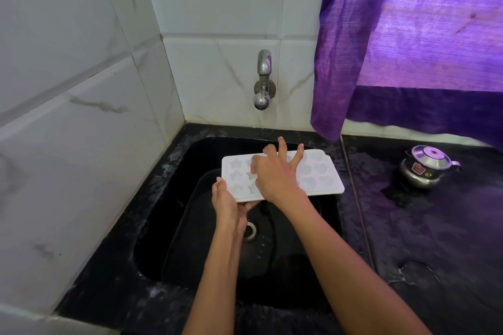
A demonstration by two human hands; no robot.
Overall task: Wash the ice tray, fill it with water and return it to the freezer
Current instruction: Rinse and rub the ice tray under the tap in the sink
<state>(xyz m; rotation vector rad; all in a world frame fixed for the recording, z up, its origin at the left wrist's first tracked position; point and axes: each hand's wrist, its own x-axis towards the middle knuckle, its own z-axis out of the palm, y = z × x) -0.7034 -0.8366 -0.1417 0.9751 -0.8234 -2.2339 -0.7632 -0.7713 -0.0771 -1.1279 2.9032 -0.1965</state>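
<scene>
A white ice tray (pixel 318 174) with star and round moulds is held flat over the black sink (pixel 168 215), below the wall tap (pixel 262 80). My left hand (pixel 227 202) grips the tray's near left corner from below, thumb on the rim. My right hand (pixel 276 171) lies on top of the tray's middle, fingers spread, fingertips pressing into the moulds. No water is seen running from the tap. The sink drain (pixel 249 230) shows under the tray.
A small steel kettle with a lid (pixel 427 166) stands on the dark wet counter (pixel 435 239) to the right. A purple curtain (pixel 408 35) hangs over the counter's back right. White tiled walls close in the left and back.
</scene>
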